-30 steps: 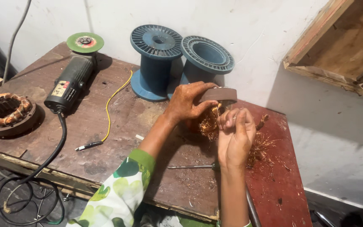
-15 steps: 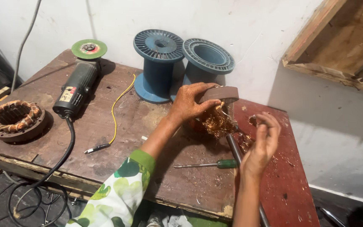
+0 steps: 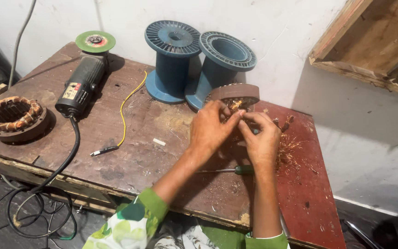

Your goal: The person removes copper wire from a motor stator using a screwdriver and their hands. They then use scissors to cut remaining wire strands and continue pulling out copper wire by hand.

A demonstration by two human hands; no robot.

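Hands at a stator core (image 3: 234, 97) standing on a worn wooden workbench (image 3: 162, 152), just in front of two blue spools (image 3: 199, 60); left hand (image 3: 210, 129) and right hand (image 3: 261, 138) both pinch its copper windings (image 3: 236, 105); green-handled screwdriver (image 3: 233, 170) lies below the core.

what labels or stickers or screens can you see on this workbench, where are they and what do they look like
Label on the angle grinder: a small rectangular sticker on the dark body's top, near the cable end, pale with red and yellow patches, left part of the bench.
Label on the green grinding disc: a round centre sticker, reddish and pale, at the grinder's far end by the wall.
No screens, signs or packages show.
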